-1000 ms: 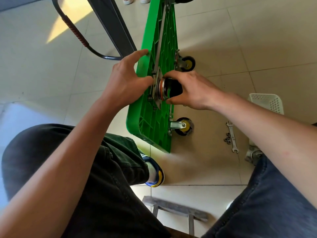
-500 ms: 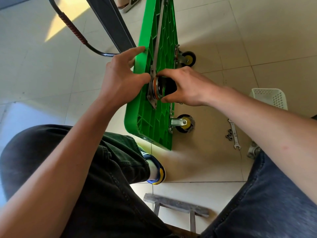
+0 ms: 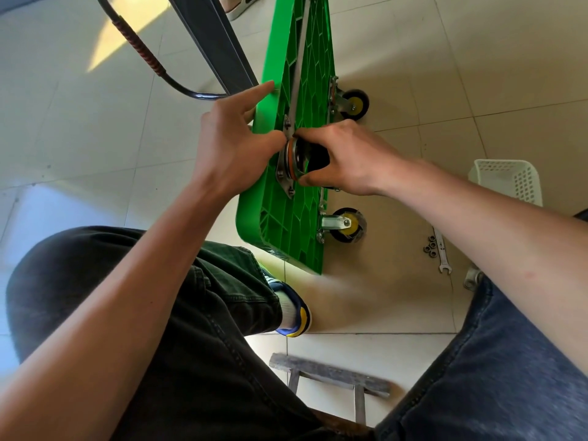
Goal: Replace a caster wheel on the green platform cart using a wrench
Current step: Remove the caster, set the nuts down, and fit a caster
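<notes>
The green platform cart [image 3: 307,81] stands on its side on the tiled floor, ribbed underside facing right. My right hand [image 3: 346,155] grips a black caster wheel [image 3: 305,157] whose metal plate lies against the underside. My left hand [image 3: 234,144] holds the cart's upper edge, thumb pressing at the top of the plate, forefinger stretched along the green rim. Two fitted casters with yellow hubs, the far caster [image 3: 353,103] and the near caster [image 3: 345,224], touch the floor. A silver wrench [image 3: 441,249] lies on the tiles at the right beside several nuts [image 3: 430,245].
A white perforated basket [image 3: 506,179] stands at the right. Another caster [image 3: 472,276] peeks out by my right knee. A dark metal bar [image 3: 213,39] and the cart's black handle [image 3: 149,58] run behind the cart. A small wooden stool [image 3: 327,374] sits between my legs.
The view has shifted slightly. My left thumb has moved onto the top of the caster plate, and my right hand has turned a little on the wheel.
</notes>
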Demonstrator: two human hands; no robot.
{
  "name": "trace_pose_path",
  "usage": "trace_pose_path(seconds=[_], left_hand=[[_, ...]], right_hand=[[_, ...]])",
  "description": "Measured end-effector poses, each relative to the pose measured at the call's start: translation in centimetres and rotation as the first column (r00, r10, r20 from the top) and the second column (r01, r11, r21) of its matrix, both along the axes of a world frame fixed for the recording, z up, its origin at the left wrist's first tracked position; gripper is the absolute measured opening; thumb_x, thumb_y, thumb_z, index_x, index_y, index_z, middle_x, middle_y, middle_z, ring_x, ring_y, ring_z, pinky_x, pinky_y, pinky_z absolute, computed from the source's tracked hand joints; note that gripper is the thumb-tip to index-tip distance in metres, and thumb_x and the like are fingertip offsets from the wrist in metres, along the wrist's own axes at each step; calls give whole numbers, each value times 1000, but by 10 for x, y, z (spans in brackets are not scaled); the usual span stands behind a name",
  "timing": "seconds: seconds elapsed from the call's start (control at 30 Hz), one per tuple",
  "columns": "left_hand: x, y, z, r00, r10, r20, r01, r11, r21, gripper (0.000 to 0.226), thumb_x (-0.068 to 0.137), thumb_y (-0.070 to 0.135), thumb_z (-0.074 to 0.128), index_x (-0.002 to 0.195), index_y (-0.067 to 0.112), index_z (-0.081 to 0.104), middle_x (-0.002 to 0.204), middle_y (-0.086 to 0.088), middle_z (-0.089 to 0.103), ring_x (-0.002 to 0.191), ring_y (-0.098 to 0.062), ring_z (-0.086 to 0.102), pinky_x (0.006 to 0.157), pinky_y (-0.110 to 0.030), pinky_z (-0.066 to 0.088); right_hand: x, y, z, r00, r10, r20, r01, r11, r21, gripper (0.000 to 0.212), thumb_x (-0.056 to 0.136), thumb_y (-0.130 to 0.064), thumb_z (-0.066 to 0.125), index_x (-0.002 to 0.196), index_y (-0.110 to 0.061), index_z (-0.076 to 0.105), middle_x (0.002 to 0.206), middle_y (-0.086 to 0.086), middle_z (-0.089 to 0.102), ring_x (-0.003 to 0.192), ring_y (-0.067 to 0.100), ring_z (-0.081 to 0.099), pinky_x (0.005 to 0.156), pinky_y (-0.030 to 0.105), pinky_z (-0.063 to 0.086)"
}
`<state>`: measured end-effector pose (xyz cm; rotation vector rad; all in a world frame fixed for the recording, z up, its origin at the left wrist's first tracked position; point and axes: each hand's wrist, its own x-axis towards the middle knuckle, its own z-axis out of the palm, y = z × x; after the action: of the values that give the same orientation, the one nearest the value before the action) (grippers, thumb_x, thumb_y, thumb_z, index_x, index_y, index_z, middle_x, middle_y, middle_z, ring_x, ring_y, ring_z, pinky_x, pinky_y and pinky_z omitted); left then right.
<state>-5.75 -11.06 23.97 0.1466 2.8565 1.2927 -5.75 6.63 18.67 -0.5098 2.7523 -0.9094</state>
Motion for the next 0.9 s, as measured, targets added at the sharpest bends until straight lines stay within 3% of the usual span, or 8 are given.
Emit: trace_pose_path(seconds=[0.23,0.33,0.4,0.63,0.9], left_hand=[[-3,-4,-4,999,-33,-22,32,999,-42,73,73,18,71,144,26,58,134,10,66,125,-1,59,99,-31,56],[-3,-2,-5,998,-57,-28,54,994,-91,75,79,19,77,149,23,51,129,11,65,97,23,59,83,-9,53],[-3,-2,-6,997,-71,-31,67,989,-130,76,81,19,78,151,22,48,120,13,64,81,32,52,73,-1,47],[-5,-2,-8,998,-62,-27,57,985,-166,74,83,12,73,152,23,47,113,10,62,71,26,57,59,-3,44],[-5,-6,-8,998,-61,-36,54,984,-170,71,85,21,73,151,27,48,114,12,66,78,25,59,67,-1,46]], right_hand=[[-1,2,-6,999,18,-28,-17,999,40,81,86,-49,76,154,-27,39,133,9,63,116,28,62,91,47,55],[-1,5,-9,998,27,-62,-22,997,79,83,86,-53,73,156,-28,37,134,9,62,117,30,61,89,47,55],[-1,6,-12,997,26,-68,-20,996,87,82,86,-55,73,155,-28,37,132,8,63,115,29,62,86,46,56],[-1,7,-13,996,30,-83,-25,998,56,79,84,-52,77,152,-29,43,126,8,67,110,28,64,79,36,53],[-1,6,-12,995,33,-92,-26,997,78,81,84,-55,75,153,-29,40,129,7,65,113,29,63,87,46,57]])
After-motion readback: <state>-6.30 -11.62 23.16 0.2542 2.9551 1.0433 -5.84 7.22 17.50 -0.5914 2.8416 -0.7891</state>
